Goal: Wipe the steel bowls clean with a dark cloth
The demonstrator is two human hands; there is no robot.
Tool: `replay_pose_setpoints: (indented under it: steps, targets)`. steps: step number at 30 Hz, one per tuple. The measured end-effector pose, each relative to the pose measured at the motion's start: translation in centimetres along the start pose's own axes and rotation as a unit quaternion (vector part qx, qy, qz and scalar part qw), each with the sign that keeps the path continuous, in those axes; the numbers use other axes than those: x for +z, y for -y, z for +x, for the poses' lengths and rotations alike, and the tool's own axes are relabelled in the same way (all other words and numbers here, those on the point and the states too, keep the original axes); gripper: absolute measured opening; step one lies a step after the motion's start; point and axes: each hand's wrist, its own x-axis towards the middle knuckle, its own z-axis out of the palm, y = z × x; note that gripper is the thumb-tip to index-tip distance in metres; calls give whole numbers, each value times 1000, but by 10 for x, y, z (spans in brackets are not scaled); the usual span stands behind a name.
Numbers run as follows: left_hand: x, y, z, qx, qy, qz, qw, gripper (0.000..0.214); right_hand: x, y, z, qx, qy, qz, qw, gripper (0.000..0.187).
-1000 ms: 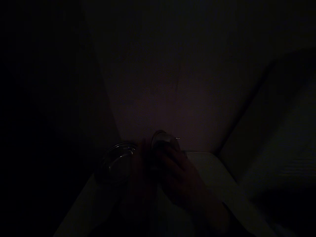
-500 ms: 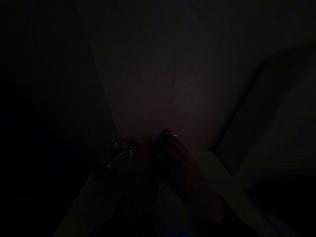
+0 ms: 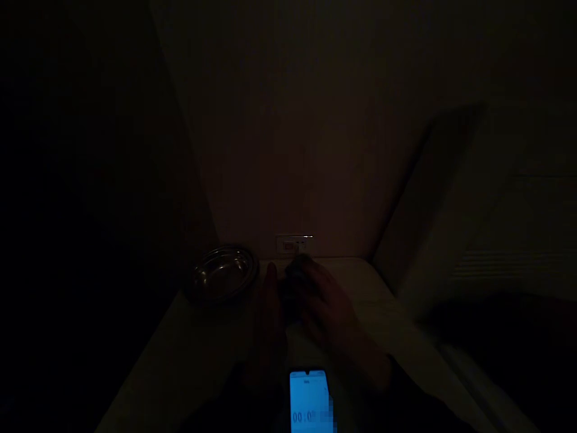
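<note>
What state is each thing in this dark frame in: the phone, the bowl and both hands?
phone: screen lit blue, digits showing.
metal bowl: upright on the table, open side up; contents too dark to tell.
right hand: laid over a small dark object; grip too dark to tell.
left hand: fingers stretched forward beside that object; contact unclear.

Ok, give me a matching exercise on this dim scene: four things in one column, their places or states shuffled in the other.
1. metal bowl
2. phone
3. right hand
4. wall plate

A. screen lit blue, at the bottom edge
B. farthest back, highest of the four
C. farthest left, shiny
D. touching a small dark thing

Pairs: 1-C, 2-A, 3-D, 4-B.
</note>
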Motion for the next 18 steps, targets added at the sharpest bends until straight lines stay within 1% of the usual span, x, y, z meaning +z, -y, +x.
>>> replay_pose_setpoints:
  steps: [2,3,4,5,6,7,8,9,10,11,12,13,15,16,17,18]
  targets:
    - [-7,3,-1,18,-12,22,1000,44,2,0,4,86,-15,19,996,33]
    - [-11,5,0,28,-18,34,999,43,4,2,4,115,-24,23,993,34]
    - [-16,8,2,48,-28,47,997,41,7,5,2,124,-27,22,992,35]
    - [-21,10,5,66,-37,63,995,39,10,9,-2,114,-23,19,993,35]
    - [-27,13,9,96,-52,76,991,33,13,14,-8,85,-18,12,996,36]
    - [-32,16,14,135,-76,82,985,25,17,18,-14,37,-3,7,999,37]
    - [-37,19,18,150,-96,85,980,17,21,20,-21,-3,7,1,1000,38]
    - [-42,22,22,156,-93,94,979,14,25,21,-26,-36,7,-6,999,38]
    - [-46,25,25,168,-98,110,975,15,29,19,-30,-53,9,-6,999,39]
    - [-49,29,28,168,-97,120,974,17,33,16,-33,-46,4,2,999,40]
    - [-52,33,29,162,-91,131,974,22,37,11,-34,-17,-7,11,1000,41]
    - [-54,37,31,150,-83,139,975,28,40,6,-33,28,-19,22,999,42]
    - [-58,47,32,116,-49,151,981,43,46,-2,-32,123,-42,32,991,42]
    - [-60,53,33,108,-31,154,982,50,47,-3,-32,153,-49,30,987,42]
    - [-63,58,35,110,-17,159,981,55,49,-2,-33,159,-50,26,986,43]
    - [-66,63,36,121,-13,162,979,57,49,1,-34,141,-44,25,989,43]
